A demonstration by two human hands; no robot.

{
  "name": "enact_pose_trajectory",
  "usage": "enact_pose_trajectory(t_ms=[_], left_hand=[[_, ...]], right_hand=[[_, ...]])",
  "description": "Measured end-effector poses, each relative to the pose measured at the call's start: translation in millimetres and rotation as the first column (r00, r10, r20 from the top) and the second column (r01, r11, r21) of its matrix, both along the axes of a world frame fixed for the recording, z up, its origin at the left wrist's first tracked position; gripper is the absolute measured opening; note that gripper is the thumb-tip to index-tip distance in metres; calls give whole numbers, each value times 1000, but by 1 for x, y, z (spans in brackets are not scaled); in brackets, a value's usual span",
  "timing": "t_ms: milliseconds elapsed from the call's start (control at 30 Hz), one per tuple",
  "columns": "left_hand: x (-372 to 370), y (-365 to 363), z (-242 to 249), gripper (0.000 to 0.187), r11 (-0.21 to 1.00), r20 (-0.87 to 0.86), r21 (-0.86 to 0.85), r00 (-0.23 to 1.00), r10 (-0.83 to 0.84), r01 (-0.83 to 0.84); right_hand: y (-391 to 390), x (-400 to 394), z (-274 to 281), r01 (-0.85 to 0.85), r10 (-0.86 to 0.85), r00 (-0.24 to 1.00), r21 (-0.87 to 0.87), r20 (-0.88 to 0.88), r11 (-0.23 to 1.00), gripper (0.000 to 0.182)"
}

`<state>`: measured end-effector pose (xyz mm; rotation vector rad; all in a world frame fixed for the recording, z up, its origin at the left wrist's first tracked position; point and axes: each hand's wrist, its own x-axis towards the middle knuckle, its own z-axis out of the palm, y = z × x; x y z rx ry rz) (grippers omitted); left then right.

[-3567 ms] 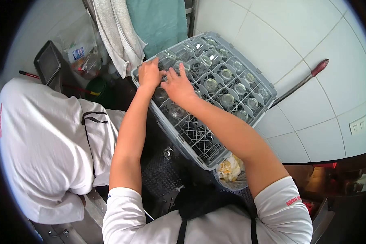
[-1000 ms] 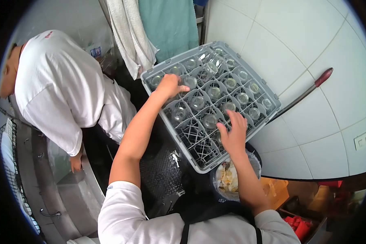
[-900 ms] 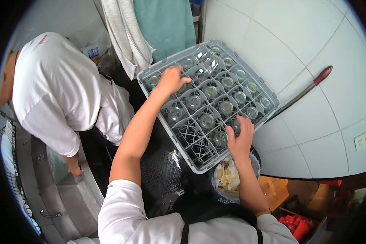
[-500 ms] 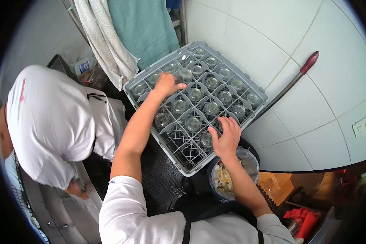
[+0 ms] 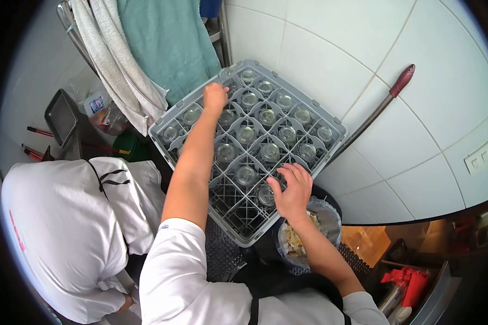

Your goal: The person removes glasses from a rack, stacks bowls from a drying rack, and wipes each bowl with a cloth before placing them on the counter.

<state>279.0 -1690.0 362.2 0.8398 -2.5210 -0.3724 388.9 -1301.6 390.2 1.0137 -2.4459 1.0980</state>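
Observation:
A grey plastic glass rack [image 5: 331, 135] with a grid of cells stands tilted in view. Several clear glasses sit in it with round bases facing up. My left hand [image 5: 216, 97] is at the rack's far left side, fingers curled around a clear glass [image 5: 231, 85] that they partly hide. Over the near right part of the rack hovers my right hand [image 5: 294, 194], open with fingers slightly spread. Beside its thumb is another glass [image 5: 265, 195] in a cell. Some cells at the near corner hold no glass.
A lined bin [image 5: 331, 230] with food scraps stands under the rack's right side. Against the tiled wall leans a red-handled pole [image 5: 385, 103]. Towels [image 5: 162, 49] hang behind. At left a person in a white shirt [image 5: 59, 227] bends over a sink.
My left hand has gone farther toward the rack's back left edge, its fingers now more curled. My right hand stays over the near right side. The person at left has bent lower.

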Motion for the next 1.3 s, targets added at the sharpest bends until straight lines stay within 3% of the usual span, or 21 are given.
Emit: enact_pose_trajectory(t_ms=[33, 67, 133, 200, 267, 367, 500, 567, 733, 833, 900, 967, 1000, 1067, 1100, 1133, 1167, 1200, 1233, 1267, 1300], left_hand=[[-4, 1, -3, 33, 1000, 28, -20, 999, -23, 23], [-8, -1, -14, 37, 957, 187, -281, 982, -17, 70], [-9, 1, -9, 39, 963, 250, -229, 965, -82, 141], [-1, 9, 2, 36, 994, 188, -98, 982, -26, 45], [2, 1, 3, 32, 990, 125, 116, 987, -97, 83], [21, 16, 12, 33, 996, -327, -12, 941, -88, 89], [51, 68, 50, 39, 994, -472, 85, 882, -17, 64], [76, 102, 77, 37, 961, -583, 206, 812, -30, 184], [211, 244, 121, 40, 975, -816, 132, 578, 4, 179], [304, 347, 60, 33, 984, -790, 132, 612, 33, 118], [370, 408, 5, 39, 984, -515, 152, 857, -3, 95], [442, 476, -68, 42, 891, -60, 454, 997, 58, -24], [482, 512, -104, 46, 807, 320, 541, 945, 61, -235], [562, 596, -175, 45, 676, 428, 566, 869, 249, -472], [592, 644, -187, 47, 496, 538, 522, 720, 440, -693], [622, 688, -203, 49, 293, 578, 525, 588, 566, -799], [650, 730, -219, 50, 79, 684, 491, 440, 582, -868], [679, 770, -242, 51, -63, 798, 405, 319, 511, -912], [689, 800, -226, 51, -141, 878, 353, 275, 393, -925], [697, 836, -227, 49, -436, 878, 317, 88, 470, -842], [714, 863, -249, 48, -490, 902, 314, 94, 422, -813]], right_hand=[[-2, 0, 0, 10, -10, 1000, 1, -1, 1000, 32], [-1, 0, 0, 16, -16, 1000, 1, -2, 1000, 31], [-2, 2, 1, 13, -13, 1000, -8, -2, 1000, 28], [-2, 2, 0, 20, -20, 1000, -6, -17, 1000, 28], [-2, 2, -2, 19, -19, 1000, -7, -23, 1000, 25], [-1, 3, -2, 17, -17, 1000, -7, -16, 1000, 24], [-1, 5, -2, -13, 14, 1000, 23, -22, 1000, 22], [2, 6, -3, -42, 43, 999, 44, -34, 998, 21], [8, 2, -13, -85, 90, 994, 81, -56, 993, 21], [16, 2, -10, -127, 141, 984, 124, -112, 984, 28], [16, 0, -17, -171, 186, 969, 108, -161, 979, 32], [19, -3, -19, -214, 227, 953, 86, -202, 973, 34], [22, -3, -19, -217, 228, 946, 72, -228, 973, 34], [26, -1, -15, -228, 246, 942, 101, -228, 968, 34], [28, -1, -12, -228, 252, 943, 130, -216, 965, 36], [26, -3, -16, -225, 247, 943, 119, -224, 967, 39], [24, -8, -20, -222, 243, 941, 111, -237, 969, 41], [22, -8, -21, -216, 235, 938, 101, -254, 971, 44], [25, -8, -16, -223, 258, 947, 183, -194, 958, 44], [24, -7, -16, -229, 265, 945, 192, -190, 954, 43], [25, -8, -16, -230, 269, 945, 205, -187, 951, 43]])
